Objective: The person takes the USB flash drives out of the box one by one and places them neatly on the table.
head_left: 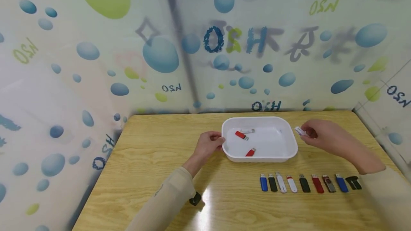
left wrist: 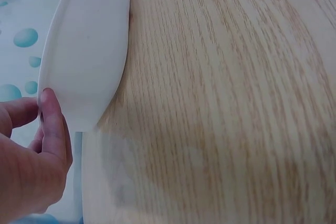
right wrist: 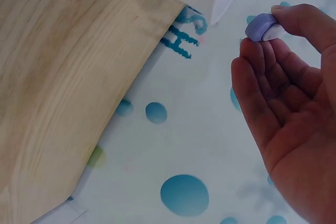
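Note:
My left hand (head_left: 208,144) pinches the left rim of a white plastic tub (head_left: 273,142) between thumb and fingers; the left wrist view shows the fingertips (left wrist: 50,103) on that rim. Two red USB sticks (head_left: 241,135) and a white one (head_left: 248,131) lie inside the tub. Just off the tub's right rim, my right hand (head_left: 318,134) pinches a small white-and-lilac USB stick (right wrist: 262,27) between thumb and fingertips. In front of the tub, a row of several USB sticks (head_left: 305,183) in blue, black, white, red and brown lies on the table.
The wooden table (head_left: 154,145) ends at a curtain (head_left: 154,92) printed with blue and green drops. A small black object (head_left: 195,199) sits by the left sleeve. Another black item (head_left: 353,182) lies at the row's right end, beside the right sleeve.

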A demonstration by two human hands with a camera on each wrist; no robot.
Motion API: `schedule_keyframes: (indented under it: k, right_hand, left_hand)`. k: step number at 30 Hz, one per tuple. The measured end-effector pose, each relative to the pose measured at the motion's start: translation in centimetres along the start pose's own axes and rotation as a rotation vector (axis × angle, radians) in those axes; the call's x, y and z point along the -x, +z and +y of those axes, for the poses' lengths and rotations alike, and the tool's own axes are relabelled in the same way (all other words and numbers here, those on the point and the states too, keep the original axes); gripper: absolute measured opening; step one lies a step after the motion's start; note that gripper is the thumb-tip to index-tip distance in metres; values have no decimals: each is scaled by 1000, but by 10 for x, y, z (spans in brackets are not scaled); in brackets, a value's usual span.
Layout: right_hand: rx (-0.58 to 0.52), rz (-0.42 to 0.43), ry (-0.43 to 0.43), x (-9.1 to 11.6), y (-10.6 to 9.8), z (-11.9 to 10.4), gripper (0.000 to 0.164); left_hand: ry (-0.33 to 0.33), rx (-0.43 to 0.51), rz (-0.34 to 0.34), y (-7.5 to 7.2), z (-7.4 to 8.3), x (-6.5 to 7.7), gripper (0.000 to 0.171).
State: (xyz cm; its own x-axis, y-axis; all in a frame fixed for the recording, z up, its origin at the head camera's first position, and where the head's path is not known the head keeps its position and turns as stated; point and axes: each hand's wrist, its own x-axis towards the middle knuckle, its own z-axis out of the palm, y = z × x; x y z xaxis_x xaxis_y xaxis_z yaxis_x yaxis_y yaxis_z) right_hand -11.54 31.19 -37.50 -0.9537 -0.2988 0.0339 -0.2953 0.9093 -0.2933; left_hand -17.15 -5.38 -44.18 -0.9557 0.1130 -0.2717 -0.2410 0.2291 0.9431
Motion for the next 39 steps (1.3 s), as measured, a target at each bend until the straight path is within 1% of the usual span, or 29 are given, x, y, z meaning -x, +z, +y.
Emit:
schedule_keyframes:
  k: [5,13,15,20,22,24,27,34,39]
  right_hand:
    - [10,36,22,15,-2,11,26]
    - [42,98,70,44,-3,32,27]
    - [57,96,88,49,-2,38,27]
    - [54,68,134,61,0,48,27]
    - [41,61,153,66,2,50,26]
    - [53,74,163,70,4,52,25]
    - [51,68,184,76,8,56,26]
    - [62,20,257,89,15,64,27]
    - [80,29,272,98,20,68,30]
  left_hand:
    - [-5,3,2,0,-1,0,30]
    - [-21,-25,-3,1,2,1,32]
    - [-19,-18,-2,1,3,1,32]
    - [-11,-6,-4,0,3,1,31]
    - [-18,-10,-5,0,3,1,31]
    - [-27,-18,-4,0,3,1,32]
    - [-32,-15,-4,-1,3,1,32]
    - [12,38,-35,-1,2,3,35]
    - [10,45,-37,-1,1,3,35]
